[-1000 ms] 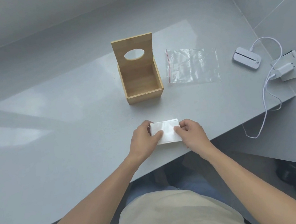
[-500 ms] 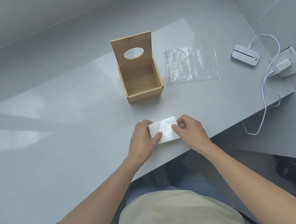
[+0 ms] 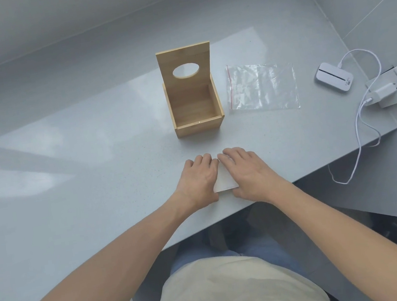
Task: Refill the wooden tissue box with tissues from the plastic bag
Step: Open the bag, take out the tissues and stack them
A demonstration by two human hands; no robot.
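A white tissue stack point(image 3: 224, 180) lies on the grey table near its front edge, mostly covered by both hands. My left hand point(image 3: 198, 179) lies over its left half and my right hand point(image 3: 246, 171) over its right half. The fingers of both curl over the far edge, and the right thumb sits at the near edge. The wooden tissue box point(image 3: 199, 126) stands just beyond, empty inside, its lid point(image 3: 184, 57) with an oval hole raised upright. The clear plastic bag point(image 3: 262, 86) lies flat and empty to the right of the box.
A white flat device point(image 3: 334, 76) and a white charger point(image 3: 381, 91) on a socket plate sit at the table's right end, joined by a cable point(image 3: 359, 130) that hangs over the edge. The table's front edge point(image 3: 300, 177) runs just behind my wrists.
Both hands have moved from pinching the stack's sides to lying over its top, with fingers wrapped round its far edge. The stack is now mostly hidden.
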